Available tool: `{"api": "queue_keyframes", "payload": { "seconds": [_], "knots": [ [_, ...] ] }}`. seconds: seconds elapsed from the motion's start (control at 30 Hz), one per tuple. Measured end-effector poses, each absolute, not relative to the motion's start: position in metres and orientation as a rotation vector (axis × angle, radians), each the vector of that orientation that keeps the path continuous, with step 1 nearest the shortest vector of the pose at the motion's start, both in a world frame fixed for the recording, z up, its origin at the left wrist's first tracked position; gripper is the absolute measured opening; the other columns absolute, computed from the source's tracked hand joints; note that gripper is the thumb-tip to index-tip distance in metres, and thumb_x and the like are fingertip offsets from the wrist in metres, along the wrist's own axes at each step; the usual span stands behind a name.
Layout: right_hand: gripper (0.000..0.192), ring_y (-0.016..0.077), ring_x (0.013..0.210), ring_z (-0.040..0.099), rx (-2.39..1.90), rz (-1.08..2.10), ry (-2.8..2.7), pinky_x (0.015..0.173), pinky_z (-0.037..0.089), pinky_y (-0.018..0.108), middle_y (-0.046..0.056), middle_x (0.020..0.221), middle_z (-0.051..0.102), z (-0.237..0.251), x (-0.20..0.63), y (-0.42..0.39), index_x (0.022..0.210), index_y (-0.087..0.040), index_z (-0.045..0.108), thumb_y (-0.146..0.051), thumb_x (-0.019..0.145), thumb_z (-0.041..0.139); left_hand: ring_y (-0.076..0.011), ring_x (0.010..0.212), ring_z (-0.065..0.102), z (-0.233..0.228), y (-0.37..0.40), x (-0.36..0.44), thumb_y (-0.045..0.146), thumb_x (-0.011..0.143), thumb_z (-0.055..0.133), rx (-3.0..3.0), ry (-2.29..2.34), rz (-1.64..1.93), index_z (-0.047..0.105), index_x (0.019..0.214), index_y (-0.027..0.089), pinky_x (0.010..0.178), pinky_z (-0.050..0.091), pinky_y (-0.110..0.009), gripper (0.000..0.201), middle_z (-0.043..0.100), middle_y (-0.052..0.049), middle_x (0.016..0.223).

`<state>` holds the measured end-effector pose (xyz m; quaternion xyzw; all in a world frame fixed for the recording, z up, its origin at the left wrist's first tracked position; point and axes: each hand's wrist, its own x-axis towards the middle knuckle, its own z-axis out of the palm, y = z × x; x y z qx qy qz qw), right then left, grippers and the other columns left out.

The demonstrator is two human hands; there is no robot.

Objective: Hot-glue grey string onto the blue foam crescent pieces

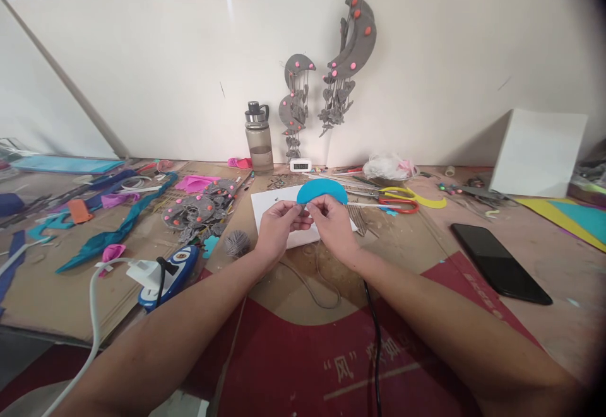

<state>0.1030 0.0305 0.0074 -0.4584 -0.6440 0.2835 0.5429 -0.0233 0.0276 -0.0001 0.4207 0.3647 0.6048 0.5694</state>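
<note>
Both my hands meet above a white sheet (267,205) at the table's middle. My left hand (279,224) and my right hand (334,221) pinch the lower edge of a blue crescent-shaped foam piece (322,190), held upright between the fingertips. A thin grey cord (310,287) trails from under my hands toward me, beside a ball of grey yarn (236,243). What my fingertips hold besides the foam is too small to tell.
Grey moon-shaped hangings (353,41) hang on the white wall, with a water bottle (259,136) and small clock (300,165) below. Scissors (395,199) lie right of my hands, a black phone (499,262) farther right. Grey foam pieces (199,209), coloured scraps and a power strip (165,272) lie left.
</note>
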Motion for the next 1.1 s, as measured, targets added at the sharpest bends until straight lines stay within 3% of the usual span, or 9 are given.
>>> {"api": "queue_keyframes", "payload": {
  "seconds": [0.3,0.67,1.1],
  "knots": [
    [0.015,0.0148,0.070,0.056,-1.077,0.747,-1.445,0.069,0.044,0.029,0.002,0.075,0.064,0.003,0.103,0.036,0.075,-0.020,0.058,-0.034,0.079,0.055,-0.0163,0.062,0.067,-0.002,0.026,-0.021,0.033,0.066,0.076,0.986,0.816,1.450,0.059,0.079,0.013,0.064,0.054,-0.031,0.029,0.068,-0.005,0.067],
    [0.021,0.0078,0.047,0.042,-1.003,1.147,-1.207,0.045,0.032,0.023,-0.004,0.063,0.057,-0.002,0.101,0.042,0.074,-0.020,0.057,-0.039,0.070,0.064,-0.0172,0.064,0.068,0.000,0.024,-0.023,0.033,0.072,0.071,0.997,0.742,1.405,0.056,0.077,0.013,0.064,0.053,-0.031,0.026,0.070,-0.008,0.074],
    [0.028,0.0064,0.046,0.037,-0.979,1.136,-1.245,0.045,0.030,0.022,-0.005,0.056,0.052,0.005,0.097,0.035,0.072,-0.018,0.057,-0.044,0.068,0.065,-0.0173,0.059,0.068,-0.001,0.026,-0.025,0.033,0.070,0.074,1.013,0.746,1.458,0.054,0.087,0.015,0.058,0.053,-0.029,0.032,0.068,-0.004,0.068]
  ]
}}
